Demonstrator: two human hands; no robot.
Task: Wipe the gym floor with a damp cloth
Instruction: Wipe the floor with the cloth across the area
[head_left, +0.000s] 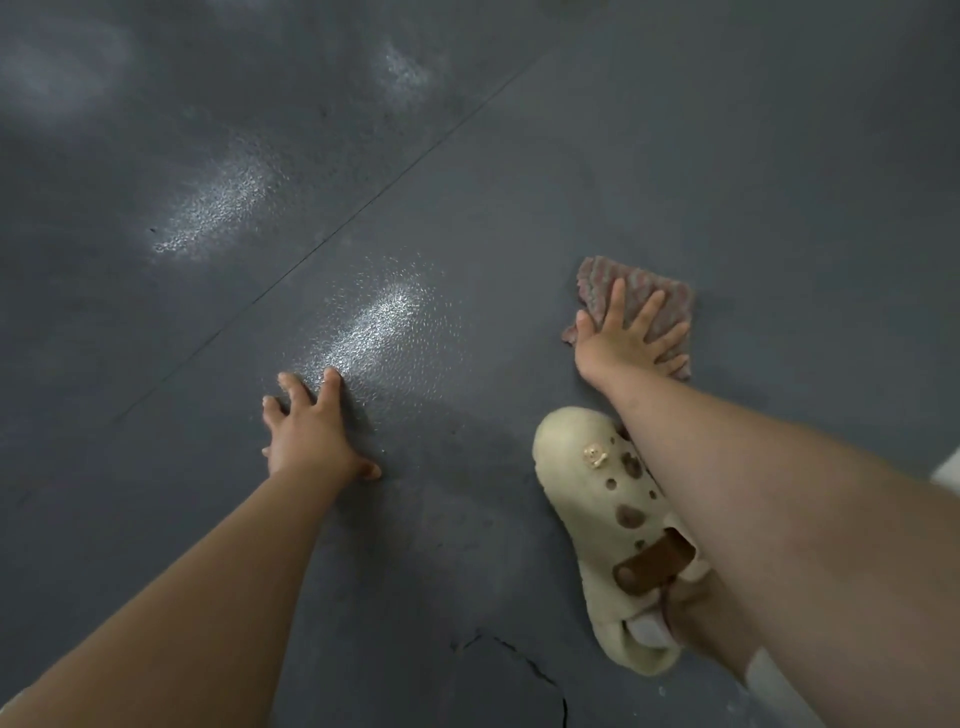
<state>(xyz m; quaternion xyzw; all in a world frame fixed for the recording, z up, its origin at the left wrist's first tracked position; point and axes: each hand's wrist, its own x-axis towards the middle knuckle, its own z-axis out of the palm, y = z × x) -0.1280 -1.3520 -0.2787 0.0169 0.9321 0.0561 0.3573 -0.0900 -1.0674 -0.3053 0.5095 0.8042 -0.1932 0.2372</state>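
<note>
Right hand: right hand (626, 338) lies flat on the cloth (660, 296), fingers spread and straight, pressing down rather than pinching.
Cloth: a folded, ribbed rag in dull pink and grey, on the floor (519, 156) at about two o'clock from the middle of the scene, its far edge and right side showing past the fingertips.
Left hand: left hand (311, 431) is planted on bare floor at about eight o'clock from the cloth, well apart from it, fingers splayed, thumb out to the side, holding nothing.
Floor: dark grey and pebbled, with shiny patches of light, one just beyond the left fingertips at twelve o'clock; a thin seam (332, 234) runs diagonally, and a crack (530, 670) shows at six o'clock.
Shoe: a cream clog (597, 509) with a brown strap sits at six o'clock from the cloth, partly under the right forearm.
</note>
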